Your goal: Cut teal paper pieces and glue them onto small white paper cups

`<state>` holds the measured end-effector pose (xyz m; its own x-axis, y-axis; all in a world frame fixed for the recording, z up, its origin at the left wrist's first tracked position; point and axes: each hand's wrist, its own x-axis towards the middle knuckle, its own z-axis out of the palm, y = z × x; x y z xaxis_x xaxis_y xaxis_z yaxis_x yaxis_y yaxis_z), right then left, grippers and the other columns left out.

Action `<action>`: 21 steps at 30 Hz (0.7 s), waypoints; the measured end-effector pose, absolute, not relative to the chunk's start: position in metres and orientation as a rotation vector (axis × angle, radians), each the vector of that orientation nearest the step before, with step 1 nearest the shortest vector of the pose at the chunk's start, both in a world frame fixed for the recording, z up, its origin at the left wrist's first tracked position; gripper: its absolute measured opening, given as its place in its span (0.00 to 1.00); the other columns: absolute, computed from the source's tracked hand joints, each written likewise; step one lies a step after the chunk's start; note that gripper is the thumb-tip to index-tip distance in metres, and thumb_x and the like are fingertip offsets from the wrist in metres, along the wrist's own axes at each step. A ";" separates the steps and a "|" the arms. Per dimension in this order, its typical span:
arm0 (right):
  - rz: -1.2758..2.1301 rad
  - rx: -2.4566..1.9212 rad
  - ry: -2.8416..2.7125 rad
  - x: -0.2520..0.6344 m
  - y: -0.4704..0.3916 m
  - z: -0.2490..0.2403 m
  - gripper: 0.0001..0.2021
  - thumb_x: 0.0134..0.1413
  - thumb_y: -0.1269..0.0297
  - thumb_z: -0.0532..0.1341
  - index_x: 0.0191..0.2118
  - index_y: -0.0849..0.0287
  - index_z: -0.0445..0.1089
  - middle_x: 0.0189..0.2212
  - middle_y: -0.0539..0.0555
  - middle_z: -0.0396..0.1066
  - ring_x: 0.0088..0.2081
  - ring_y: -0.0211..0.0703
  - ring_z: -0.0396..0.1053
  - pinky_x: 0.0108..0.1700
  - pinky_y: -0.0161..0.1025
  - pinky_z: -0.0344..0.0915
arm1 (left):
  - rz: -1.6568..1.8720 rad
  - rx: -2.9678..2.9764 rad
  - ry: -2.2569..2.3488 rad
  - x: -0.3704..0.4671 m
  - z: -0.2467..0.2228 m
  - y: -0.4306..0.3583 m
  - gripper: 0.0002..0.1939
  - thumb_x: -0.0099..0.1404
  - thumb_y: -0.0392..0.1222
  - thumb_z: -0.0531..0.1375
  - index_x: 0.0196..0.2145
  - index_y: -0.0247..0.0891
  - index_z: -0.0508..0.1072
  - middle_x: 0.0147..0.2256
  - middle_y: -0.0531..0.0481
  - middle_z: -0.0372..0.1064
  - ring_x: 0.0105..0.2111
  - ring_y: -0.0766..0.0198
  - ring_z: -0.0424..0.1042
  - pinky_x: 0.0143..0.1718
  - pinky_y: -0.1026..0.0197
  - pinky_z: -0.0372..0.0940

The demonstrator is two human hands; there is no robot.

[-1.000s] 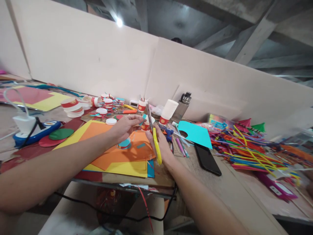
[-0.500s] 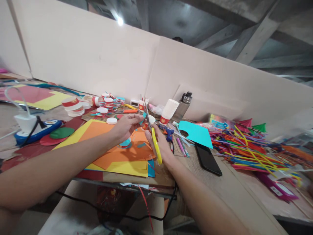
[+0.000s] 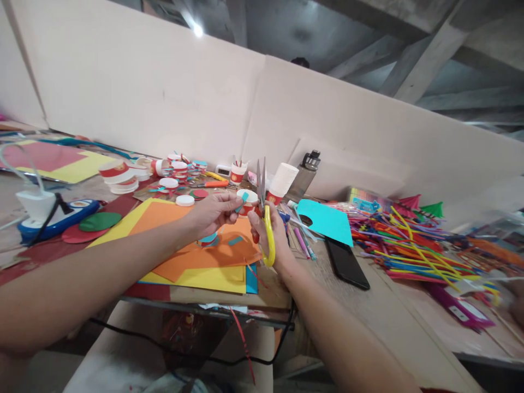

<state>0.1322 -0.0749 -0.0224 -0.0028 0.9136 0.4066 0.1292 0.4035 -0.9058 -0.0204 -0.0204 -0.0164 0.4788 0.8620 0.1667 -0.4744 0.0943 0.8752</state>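
- While the left hand point(image 3: 218, 214) pinches a blue strip point(image 3: 244, 197) near its lower end, presumably leaving the tip free, the right hand point(image 3: 277, 232) grips scissors point(image 3: 268, 237), blades up and parted.
- Below, orange paper point(image 3: 180, 265) lies on the desk point(image 3: 270, 297), perhaps catching scraps point(image 3: 236, 240).
- Rightward, a turquoise sheet point(image 3: 333, 221) overlaps a phone point(image 3: 347, 266).

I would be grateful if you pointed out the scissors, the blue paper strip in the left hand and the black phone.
Scissors point(image 3: 268, 222): head view, on the yellow handle.
Blue paper strip point(image 3: 244, 198): head view, on its exposed part.
Black phone point(image 3: 349, 266): head view, middle of its dark face.
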 end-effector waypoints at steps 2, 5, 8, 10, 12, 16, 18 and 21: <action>0.823 -0.981 -1.434 0.132 -0.075 -0.021 0.19 0.51 0.48 0.63 0.41 0.54 0.61 0.24 0.44 0.59 0.18 0.30 0.51 0.19 0.32 0.53 | 1.006 1.078 0.454 -0.020 -0.017 -0.022 0.14 0.50 0.43 0.72 0.25 0.30 0.74 0.23 0.50 0.70 0.18 0.76 0.62 0.20 0.70 0.56; 0.817 -0.978 -1.407 0.133 -0.073 -0.022 0.20 0.51 0.48 0.64 0.43 0.54 0.62 0.24 0.44 0.60 0.20 0.31 0.54 0.22 0.33 0.57 | 0.961 1.116 0.452 -0.019 -0.019 -0.024 0.13 0.51 0.42 0.71 0.25 0.30 0.74 0.24 0.49 0.70 0.17 0.76 0.63 0.19 0.70 0.55; 0.818 -0.973 -1.400 0.135 -0.072 -0.024 0.21 0.50 0.49 0.64 0.44 0.55 0.62 0.24 0.45 0.60 0.22 0.33 0.57 0.25 0.33 0.59 | 0.924 1.143 0.456 -0.018 -0.020 -0.025 0.12 0.50 0.43 0.71 0.25 0.31 0.75 0.23 0.51 0.70 0.17 0.75 0.63 0.18 0.70 0.56; 0.827 -0.961 -1.392 0.135 -0.071 -0.024 0.20 0.50 0.50 0.64 0.44 0.55 0.62 0.23 0.44 0.59 0.22 0.33 0.57 0.24 0.32 0.58 | 0.918 1.156 0.473 -0.018 -0.020 -0.025 0.13 0.49 0.43 0.71 0.25 0.31 0.75 0.23 0.51 0.70 0.17 0.75 0.63 0.18 0.70 0.56; 0.842 -0.947 -1.388 0.135 -0.072 -0.024 0.20 0.51 0.51 0.64 0.44 0.55 0.61 0.22 0.43 0.58 0.21 0.31 0.55 0.23 0.31 0.57 | 0.922 1.173 0.488 -0.018 -0.021 -0.024 0.13 0.49 0.43 0.71 0.25 0.32 0.75 0.23 0.52 0.70 0.17 0.75 0.64 0.18 0.70 0.56; 0.851 -0.941 -1.389 0.135 -0.072 -0.024 0.20 0.51 0.50 0.64 0.44 0.56 0.61 0.21 0.42 0.58 0.19 0.30 0.52 0.21 0.31 0.54 | 0.939 1.245 0.481 -0.019 -0.024 -0.021 0.13 0.51 0.44 0.70 0.27 0.32 0.75 0.24 0.52 0.71 0.18 0.74 0.65 0.20 0.69 0.59; 0.851 -0.932 -1.377 0.134 -0.071 -0.026 0.20 0.51 0.50 0.65 0.44 0.55 0.61 0.21 0.41 0.56 0.18 0.29 0.51 0.20 0.31 0.52 | 0.954 1.293 0.476 -0.020 -0.025 -0.020 0.12 0.51 0.44 0.70 0.27 0.32 0.74 0.25 0.52 0.71 0.18 0.74 0.66 0.20 0.69 0.59; 0.853 -0.919 -1.387 0.135 -0.069 -0.027 0.19 0.52 0.49 0.64 0.42 0.55 0.61 0.20 0.41 0.55 0.17 0.29 0.50 0.19 0.31 0.51 | 0.988 1.307 0.466 -0.020 -0.022 -0.021 0.11 0.53 0.43 0.70 0.26 0.32 0.75 0.25 0.51 0.72 0.18 0.74 0.66 0.20 0.69 0.59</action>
